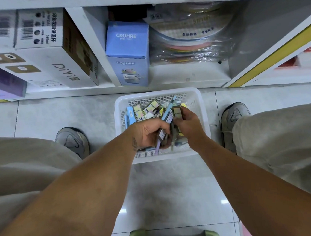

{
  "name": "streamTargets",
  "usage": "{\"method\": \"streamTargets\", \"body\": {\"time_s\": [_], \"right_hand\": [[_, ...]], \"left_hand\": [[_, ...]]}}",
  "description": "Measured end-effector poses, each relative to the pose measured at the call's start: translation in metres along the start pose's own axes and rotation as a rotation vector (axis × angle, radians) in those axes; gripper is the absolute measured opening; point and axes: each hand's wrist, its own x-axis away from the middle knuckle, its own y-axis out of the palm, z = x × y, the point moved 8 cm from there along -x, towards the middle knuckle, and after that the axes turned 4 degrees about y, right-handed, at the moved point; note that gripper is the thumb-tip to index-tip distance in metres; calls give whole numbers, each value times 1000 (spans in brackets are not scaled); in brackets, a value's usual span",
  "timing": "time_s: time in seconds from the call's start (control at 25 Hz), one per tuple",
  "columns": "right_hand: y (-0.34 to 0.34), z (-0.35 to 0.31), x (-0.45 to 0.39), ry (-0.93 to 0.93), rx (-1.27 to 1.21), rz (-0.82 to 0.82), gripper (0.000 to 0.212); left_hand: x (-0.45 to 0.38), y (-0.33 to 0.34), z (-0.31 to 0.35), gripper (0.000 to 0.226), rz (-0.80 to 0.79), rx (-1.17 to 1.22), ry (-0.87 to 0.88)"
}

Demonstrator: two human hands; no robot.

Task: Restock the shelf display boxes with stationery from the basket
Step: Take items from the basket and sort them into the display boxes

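Left hand (148, 132): curled around a bundle of pastel pens and small dark flat packets (163, 134), held over the basket. Right hand (189, 123): pinched on one small dark packet with a pale label (177, 112), raised just beside the bundle.

Risk, as judged: the bundle is loosely stacked and crossed by pens; a packet could be dropped back into the basket if another is pressed in against a slack grip.

White perforated plastic basket (201, 103): set on the grey tiled floor (68, 113) between two grey shoes; mixed stationery is contained, namely yellow-labelled packets, blue pens and erasers.

White lower shelf (175, 76): a light blue carton (128, 51) and a clear-wrapped stack of coloured discs (188, 40) are stored. Display boxes are not identified.
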Motion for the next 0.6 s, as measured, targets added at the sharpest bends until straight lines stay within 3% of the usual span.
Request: {"method": "streamTargets", "body": {"time_s": [0.12, 0.24, 0.48, 0.6], "right_hand": [[7, 4, 0, -16, 23, -23, 32], [7, 12, 0, 26, -17, -17, 26], [-12, 6, 3, 180, -87, 29, 22], [-22, -20, 13, 108, 2, 0, 23]], "left_hand": [[-10, -14, 8, 22, 182, -59, 98], [-13, -18, 10, 29, 264, -56, 175], [3, -21, 17, 23, 314, -115, 188], [27, -17, 27, 18, 252, -167, 200]]}}
